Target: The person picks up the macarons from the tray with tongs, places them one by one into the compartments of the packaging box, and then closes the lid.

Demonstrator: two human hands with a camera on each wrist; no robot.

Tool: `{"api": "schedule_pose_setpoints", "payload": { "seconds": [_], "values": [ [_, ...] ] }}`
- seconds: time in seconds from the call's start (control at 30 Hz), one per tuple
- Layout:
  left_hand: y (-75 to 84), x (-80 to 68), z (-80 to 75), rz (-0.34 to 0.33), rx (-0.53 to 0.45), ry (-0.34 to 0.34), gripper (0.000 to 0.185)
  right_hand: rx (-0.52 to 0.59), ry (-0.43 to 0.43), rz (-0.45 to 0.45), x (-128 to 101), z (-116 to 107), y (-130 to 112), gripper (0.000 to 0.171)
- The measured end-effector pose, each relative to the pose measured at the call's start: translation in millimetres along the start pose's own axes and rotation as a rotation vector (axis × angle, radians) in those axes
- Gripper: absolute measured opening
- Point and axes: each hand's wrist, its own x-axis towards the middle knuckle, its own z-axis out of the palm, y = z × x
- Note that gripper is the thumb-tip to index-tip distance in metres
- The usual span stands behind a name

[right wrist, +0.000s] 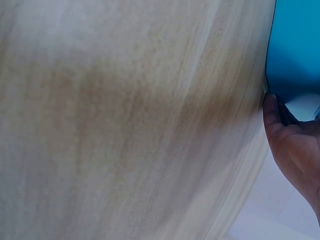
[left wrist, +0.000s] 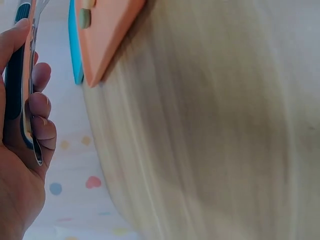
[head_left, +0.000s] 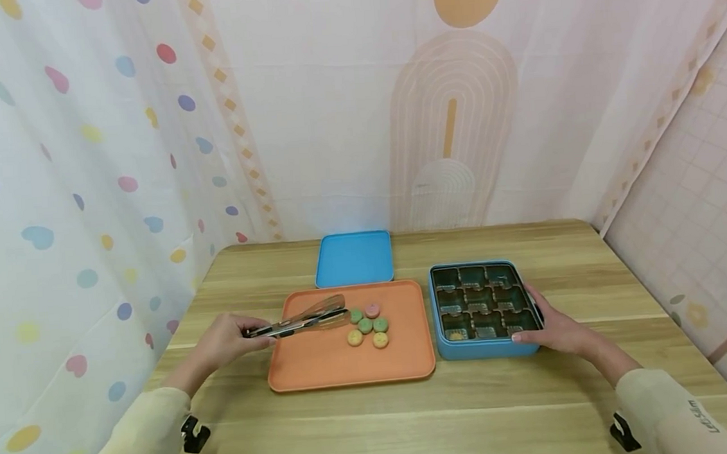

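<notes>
The left hand (head_left: 223, 340) grips tongs (head_left: 307, 319) whose tips hover over the orange tray (head_left: 322, 368), just beside small round sweets (head_left: 367, 324). The right hand (head_left: 554, 330) clasps the blue compartment box (head_left: 471, 349), its thumb along the front wall.

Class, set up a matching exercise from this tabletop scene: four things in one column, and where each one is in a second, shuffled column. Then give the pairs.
Things:
1. tongs
2. blue lid
3. small round sweets
4. blue box

Places:
A. on the orange tray
B. steadied by the right hand
C. held in the left hand
D. behind the tray, flat on the table

Pairs: 1-C, 2-D, 3-A, 4-B
</notes>
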Motion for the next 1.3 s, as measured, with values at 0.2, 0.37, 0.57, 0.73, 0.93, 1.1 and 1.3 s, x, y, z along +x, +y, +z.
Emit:
{"api": "schedule_pose_setpoints", "payload": {
  "seconds": [0.2, 0.37, 0.57, 0.73, 0.93, 1.1, 1.3],
  "values": [
    [-3.4, -5.0, 8.5, 0.018, -0.006, -0.03, 0.017, 0.003, -0.002, 0.006, -1.7, 0.0, 0.0, 0.117],
    [-7.9, -7.9, 16.2, 0.038, -0.007, -0.051, 0.02, 0.005, -0.001, 0.006, -1.2, -0.1, 1.2, 0.117],
    [-10.9, -9.6, 22.5, 0.032, -0.043, -0.059, 0.024, 0.01, -0.002, 0.011, -3.2, -0.1, 0.7, 0.116],
    [-12.6, -11.8, 25.4, 0.011, -0.061, -0.078, 0.025, 0.011, -0.001, 0.006, -3.6, 0.5, 0.2, 0.116],
    [-14.7, -12.0, 29.5, 0.004, -0.06, -0.083, 0.024, -0.003, 0.006, 0.012, -3.7, 0.5, 0.0, 0.116],
    [-15.3, -11.0, 34.1, 0.011, -0.038, -0.077, 0.021, -0.001, 0.001, 0.013, -4.0, 1.1, 0.5, 0.116],
    [-13.7, -11.1, 36.6, 0.01, -0.028, -0.062, 0.02, 0.008, 0.0, 0.014, -3.2, 0.5, 1.0, 0.116]
  ]
}}
